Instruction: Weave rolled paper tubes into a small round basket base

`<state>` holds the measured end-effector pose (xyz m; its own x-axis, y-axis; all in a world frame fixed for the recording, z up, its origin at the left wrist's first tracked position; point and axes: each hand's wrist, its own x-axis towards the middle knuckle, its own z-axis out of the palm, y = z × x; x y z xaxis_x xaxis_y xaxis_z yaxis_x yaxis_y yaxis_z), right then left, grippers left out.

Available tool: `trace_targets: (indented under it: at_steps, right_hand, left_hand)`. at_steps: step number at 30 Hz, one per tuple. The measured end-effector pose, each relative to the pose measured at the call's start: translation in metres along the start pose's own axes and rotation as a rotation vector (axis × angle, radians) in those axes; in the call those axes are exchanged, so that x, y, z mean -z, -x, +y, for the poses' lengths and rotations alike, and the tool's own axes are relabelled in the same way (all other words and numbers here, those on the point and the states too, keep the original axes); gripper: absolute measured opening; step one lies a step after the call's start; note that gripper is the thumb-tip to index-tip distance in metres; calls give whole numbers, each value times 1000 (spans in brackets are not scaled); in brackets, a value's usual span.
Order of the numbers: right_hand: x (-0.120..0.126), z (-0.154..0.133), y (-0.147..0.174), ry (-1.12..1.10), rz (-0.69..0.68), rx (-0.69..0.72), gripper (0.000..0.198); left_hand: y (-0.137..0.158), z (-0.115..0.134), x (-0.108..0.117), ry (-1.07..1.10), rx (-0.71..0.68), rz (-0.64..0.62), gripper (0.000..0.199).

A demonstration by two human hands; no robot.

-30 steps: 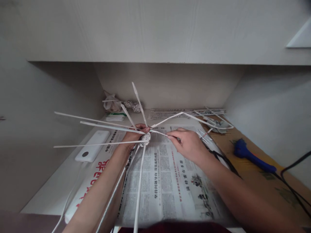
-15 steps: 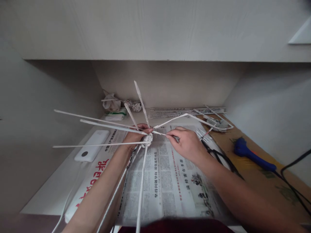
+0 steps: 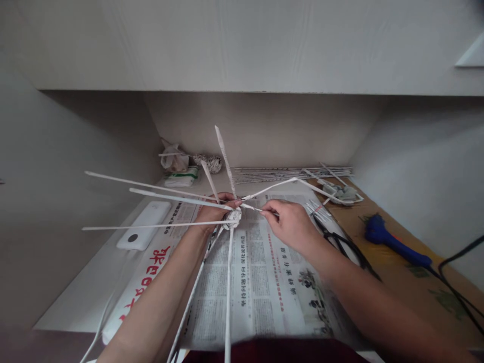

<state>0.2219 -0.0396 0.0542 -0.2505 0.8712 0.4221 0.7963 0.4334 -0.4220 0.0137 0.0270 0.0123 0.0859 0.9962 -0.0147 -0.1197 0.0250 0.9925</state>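
Observation:
A small round woven paper piece (image 3: 233,218), with several long rolled-paper sticks spreading out from it, is held above the newspaper. My left hand (image 3: 221,201) grips it from behind and the left, thumb on top near the weave; its other fingers are largely hidden. My right hand (image 3: 285,218) pinches the end of a short paper strip (image 3: 251,207) that runs out from the weave. A longer bent paper stick (image 3: 270,186) rises from the same place, folds, and slopes down to the right.
Newspaper (image 3: 257,282) covers the tabletop. A white power bank (image 3: 143,225) with a cable lies left. Rolled-paper sticks (image 3: 272,174) lie along the back wall. On the right are black-handled scissors (image 3: 336,237), a blue glue gun (image 3: 395,244) and a grey crumpled lump (image 3: 340,192).
The woven piece and its sticks have shifted slightly right and turned a little, along with my left hand. My right hand keeps its pinch on the strip.

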Motion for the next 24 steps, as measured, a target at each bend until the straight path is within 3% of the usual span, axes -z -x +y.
trace_targets:
  at_steps: [19,24]
  right_hand:
    - [-15,6,-3,-33,-35,-25,13]
    - [-8,3,-4,-129,-85,-85,13]
  left_hand:
    - [-3,-9,-3,-34,-41,-58,29]
    - [0,-8,-5,-81,-72,-50,29]
